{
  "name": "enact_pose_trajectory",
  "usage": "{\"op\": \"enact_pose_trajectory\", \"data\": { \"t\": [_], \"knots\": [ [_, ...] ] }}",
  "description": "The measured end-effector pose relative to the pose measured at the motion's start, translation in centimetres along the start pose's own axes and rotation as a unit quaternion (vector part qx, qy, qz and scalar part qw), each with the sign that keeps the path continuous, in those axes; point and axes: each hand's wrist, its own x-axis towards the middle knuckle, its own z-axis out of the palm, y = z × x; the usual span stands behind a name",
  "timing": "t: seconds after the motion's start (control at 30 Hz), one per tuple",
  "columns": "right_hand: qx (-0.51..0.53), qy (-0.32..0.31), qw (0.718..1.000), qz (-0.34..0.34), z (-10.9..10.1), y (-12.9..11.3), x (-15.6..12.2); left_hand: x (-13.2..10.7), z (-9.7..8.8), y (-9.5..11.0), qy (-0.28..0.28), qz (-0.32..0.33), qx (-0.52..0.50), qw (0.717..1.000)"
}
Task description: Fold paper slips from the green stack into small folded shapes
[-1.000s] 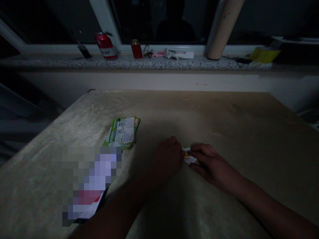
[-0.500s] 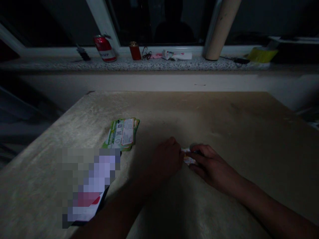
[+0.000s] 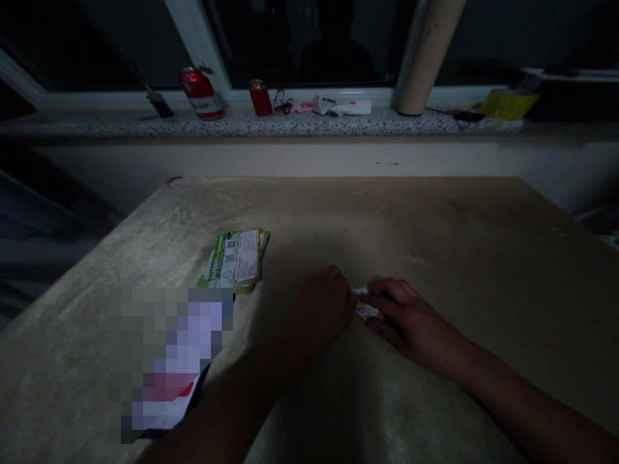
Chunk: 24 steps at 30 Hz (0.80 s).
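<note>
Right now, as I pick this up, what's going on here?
A person is working at a table with both hands on a small printed paper. The left hand is at its left edge, and the right hand has fingers on its right side. How firm either grip is, I can't tell. A stack of green cards lies off to the left.

I see a dim room: dark window (image 3: 271,45) above speckled sill (image 3: 309,127), pale wall (image 3: 290,158) below, beyond the far edge of the tabletop (image 3: 411,219).
</note>
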Motion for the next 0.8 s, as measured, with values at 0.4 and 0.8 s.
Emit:
{"op": "enact_pose_trajectory", "data": {
  "t": [0.4,0.8],
  "knots": [
    [-0.011,-0.003,1.000,-0.004,-0.1,-0.3,-0.1,-0.3,-0.3,0.3,0.000,-0.002,0.008,1.000],
    [-0.026,0.011,1.000,-0.012,-0.1,-0.2,-0.2,-0.4,-0.4,-1.2,-0.014,-0.007,-0.044,0.999]
  ]
}}
